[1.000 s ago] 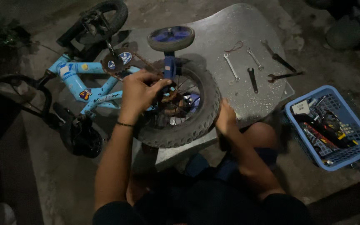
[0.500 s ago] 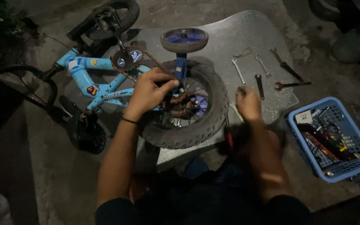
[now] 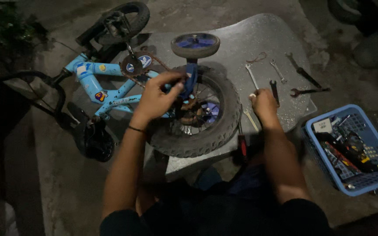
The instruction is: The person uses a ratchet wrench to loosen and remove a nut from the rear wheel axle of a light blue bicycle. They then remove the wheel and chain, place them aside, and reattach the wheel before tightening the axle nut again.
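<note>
Left hand (image 3: 156, 98) fingers gripping training-wheel bracket (image 3: 191, 81) at rear wheel (image 3: 202, 116): stiff, heavy. Right hand (image 3: 264, 105) fingers closing loosely on spanner (image 3: 252, 76) mid-slab (image 3: 241, 39).

A small white rectangular package (image 3: 323, 126) lies at the near-left corner inside the blue plastic basket (image 3: 372, 183), which stands on the ground to the right of the desk. Stickers dot the light-blue bicycle frame (image 3: 110, 94): a pale rectangular label (image 3: 82, 70) near the front, a small round yellow one (image 3: 103, 67) beside it, and a multicoloured sticker (image 3: 100, 95) lower down. A round blue-and-white badge (image 3: 144, 61) sits by the rusty chain ring.
</note>
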